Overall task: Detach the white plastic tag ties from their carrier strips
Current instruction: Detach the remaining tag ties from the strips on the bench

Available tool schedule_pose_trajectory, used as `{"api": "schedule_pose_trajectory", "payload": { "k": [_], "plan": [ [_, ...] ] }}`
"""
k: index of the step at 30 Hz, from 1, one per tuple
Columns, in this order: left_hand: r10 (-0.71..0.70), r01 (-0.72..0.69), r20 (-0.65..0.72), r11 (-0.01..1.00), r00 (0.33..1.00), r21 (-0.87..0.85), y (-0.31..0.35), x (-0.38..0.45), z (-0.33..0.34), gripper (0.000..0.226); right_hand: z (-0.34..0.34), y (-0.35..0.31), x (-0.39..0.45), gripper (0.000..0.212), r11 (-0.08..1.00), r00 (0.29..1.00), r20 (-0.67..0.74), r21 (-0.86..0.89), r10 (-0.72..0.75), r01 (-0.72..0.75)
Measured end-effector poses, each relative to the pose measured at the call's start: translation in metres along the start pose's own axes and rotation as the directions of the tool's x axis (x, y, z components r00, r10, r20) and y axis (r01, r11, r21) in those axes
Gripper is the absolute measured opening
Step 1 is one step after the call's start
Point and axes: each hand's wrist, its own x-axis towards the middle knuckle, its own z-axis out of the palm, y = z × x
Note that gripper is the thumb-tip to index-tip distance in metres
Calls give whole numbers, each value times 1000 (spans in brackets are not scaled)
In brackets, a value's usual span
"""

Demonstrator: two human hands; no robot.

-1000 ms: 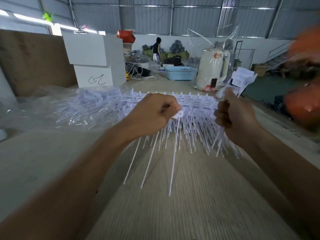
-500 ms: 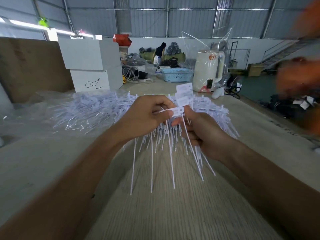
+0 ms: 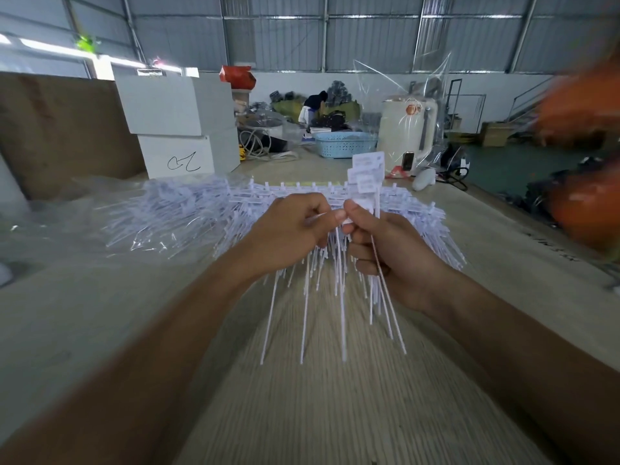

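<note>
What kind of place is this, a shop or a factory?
Probably a warehouse or small workshop, not a shop. It has corrugated metal walls, stacked white boxes, and a big pile of white tag ties on a long work table.

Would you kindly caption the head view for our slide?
Left hand and right hand pinch white tag ties above the carrier strips on the table.

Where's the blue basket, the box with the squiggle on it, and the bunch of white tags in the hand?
blue basket (image 3: 345, 145), head view, its front wall.
box with the squiggle (image 3: 177, 159), head view, front face by the scribble.
bunch of white tags (image 3: 366, 171), head view, flat label ends above the right hand (image 3: 391, 256).
</note>
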Motion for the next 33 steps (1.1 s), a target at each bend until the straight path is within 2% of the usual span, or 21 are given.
{"api": "schedule_pose_trajectory", "payload": {
  "k": [2,5,7,9,11,14,18,21,25,27,29,31,33],
  "plan": [
    [-2,3,9,998,1000,-61,1,0,3,41,-1,1,0,34,1000,1000,-5,17,-6,6],
    [-73,67,-10,956,997,-284,1,2,2,48,2,2,0,34,999,999,21,9,-43,43],
    [-125,121,10,933,992,-340,0,4,2,47,4,3,0,35,985,991,32,-113,-131,133],
    [-158,160,36,916,987,-368,-1,4,1,46,5,2,0,36,913,967,62,-321,-246,252],
    [-167,177,61,901,984,-395,-1,4,1,46,4,1,1,35,843,945,106,-428,-310,325],
    [-196,212,81,883,977,-419,0,5,-2,42,3,-1,1,33,770,919,165,-504,-359,391],
    [-236,263,118,887,965,-379,-5,10,-3,39,3,-1,-1,26,609,867,247,-629,-433,483],
    [-290,318,132,875,948,-365,-7,12,-1,38,1,-3,-3,11,543,851,296,-668,-435,509],
    [-320,356,164,882,933,-307,-10,11,1,48,-2,-4,-7,41,409,818,369,-729,-440,549],
    [-305,334,151,915,940,-227,-9,9,-1,46,-6,-5,-7,38,308,800,415,-766,-433,564],
    [-278,312,170,924,945,-221,-5,7,-3,40,-11,-7,-7,31,220,790,451,-793,-415,568],
    [-305,348,174,873,936,-341,-2,2,-3,43,-14,-10,-5,34,203,796,451,-804,-405,559],
    [-292,333,172,895,941,-298,4,4,-2,44,-13,-13,-5,36,266,804,399,-797,-441,542]
  ]
}}
